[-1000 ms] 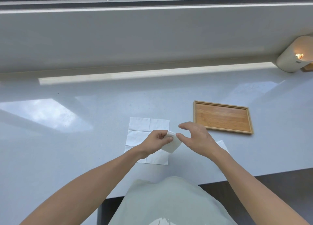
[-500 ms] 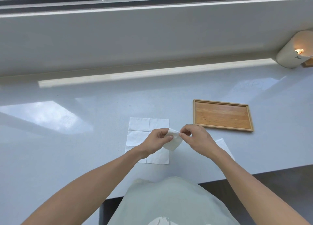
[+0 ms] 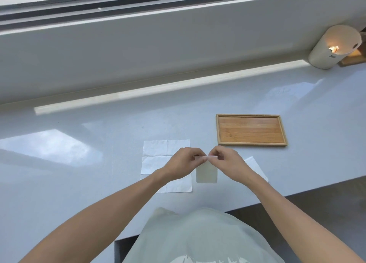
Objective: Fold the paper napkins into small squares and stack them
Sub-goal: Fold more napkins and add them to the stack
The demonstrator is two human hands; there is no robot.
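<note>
Now flattened, napkin [image 3: 206, 171] hangs folded between left hand [image 3: 183, 163] and right hand [image 3: 227, 160], both pinching its top edge; cylinder [image 3: 332, 47] label unreadable.

Both bare forearms reach forward and converge at the middle. The left hand [image 3: 181, 164] and right hand [image 3: 227, 160] sit close together, knuckles up, fingers curled inward, each pinching with thumb and fingertips the top edge of a folded napkin [image 3: 206, 171].
</note>
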